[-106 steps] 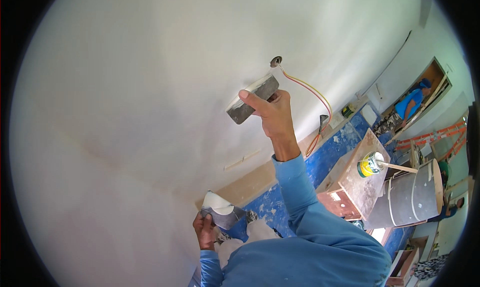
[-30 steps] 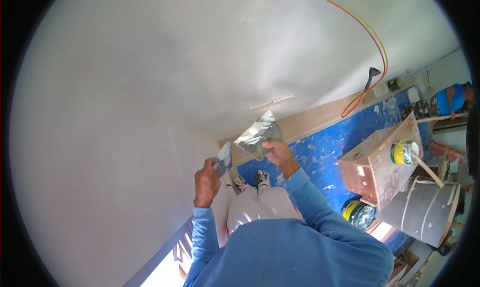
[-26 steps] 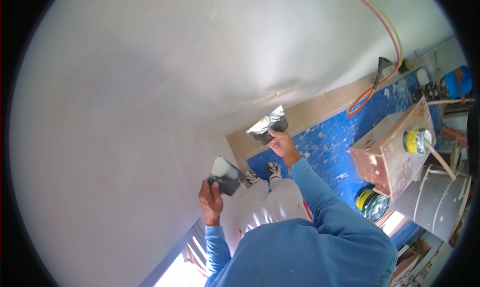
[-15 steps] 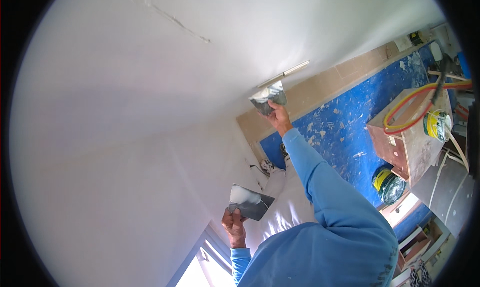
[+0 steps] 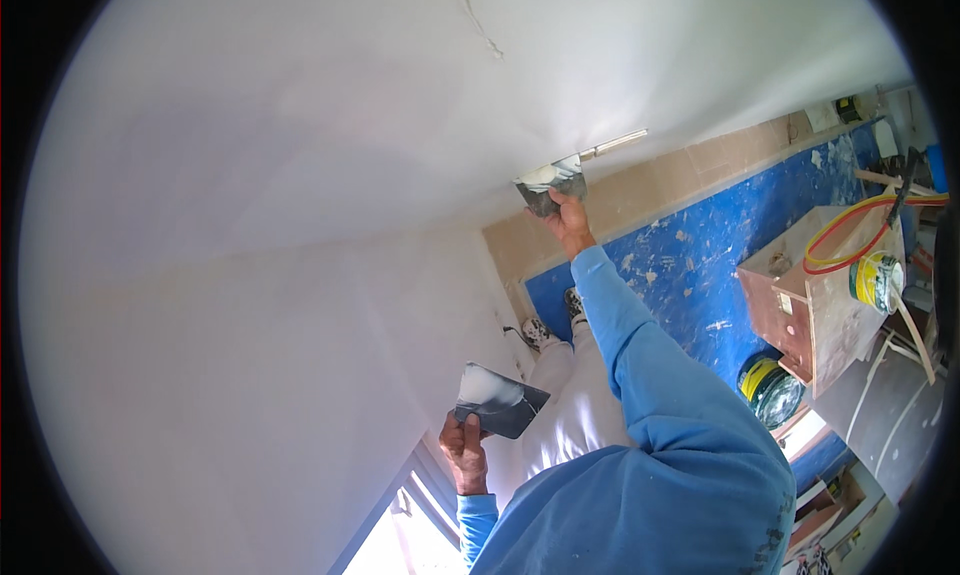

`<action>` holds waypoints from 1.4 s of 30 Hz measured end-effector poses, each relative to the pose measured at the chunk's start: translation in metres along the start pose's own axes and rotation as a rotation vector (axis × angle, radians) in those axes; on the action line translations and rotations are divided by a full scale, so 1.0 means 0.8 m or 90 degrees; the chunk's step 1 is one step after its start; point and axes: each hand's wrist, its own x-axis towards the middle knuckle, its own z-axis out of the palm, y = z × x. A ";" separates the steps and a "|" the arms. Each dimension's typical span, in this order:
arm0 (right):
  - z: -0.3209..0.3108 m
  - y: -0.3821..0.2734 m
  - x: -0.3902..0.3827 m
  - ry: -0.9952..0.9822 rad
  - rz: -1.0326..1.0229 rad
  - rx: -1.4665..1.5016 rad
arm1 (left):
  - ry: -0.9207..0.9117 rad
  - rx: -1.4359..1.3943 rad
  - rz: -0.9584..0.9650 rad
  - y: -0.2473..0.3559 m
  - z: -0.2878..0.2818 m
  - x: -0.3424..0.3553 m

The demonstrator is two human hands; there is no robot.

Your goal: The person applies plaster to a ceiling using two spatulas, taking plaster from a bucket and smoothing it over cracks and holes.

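Note:
My right hand (image 5: 568, 225) reaches out and grips a wide putty knife (image 5: 556, 184). White filler covers part of its grey blade, and the edge lies at the white wall (image 5: 350, 125), by the left end of a narrow pale strip (image 5: 615, 145). Lower down and closer to my body, my left hand (image 5: 466, 455) pinches a second broad flat filling knife (image 5: 505, 407) between thumb and fingers. A layer of white filler sits on that blade's upper left part. The handles of both knives are hidden by my hands.
A paint-spotted blue floor covering (image 5: 690, 250) runs alongside tan tiles (image 5: 680, 165). To the right stand a wooden box (image 5: 775, 305) with a bucket (image 5: 877, 281) and a red-yellow hose (image 5: 840, 235), and another bucket (image 5: 772, 390) below. A window (image 5: 400, 535) shows at the bottom.
My view has shifted a little, so the wall crack appears further right and higher. The right-hand knife still sits by the strip, whose right part shows more fully. My left hand has hardly moved.

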 end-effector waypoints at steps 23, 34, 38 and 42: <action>0.246 -0.087 -0.172 -0.103 -0.289 -0.185 | -0.124 -0.124 0.096 0.010 -0.001 0.011; 0.460 -0.164 -0.319 -0.167 -0.492 -0.350 | -0.211 -0.137 0.130 0.014 0.000 0.029; 0.515 -0.181 -0.352 -0.190 -0.520 -0.389 | -0.236 -0.125 0.139 0.035 0.003 0.025; 0.555 -0.205 -0.368 -0.191 -0.540 -0.432 | -0.258 -0.109 0.147 0.056 0.012 0.019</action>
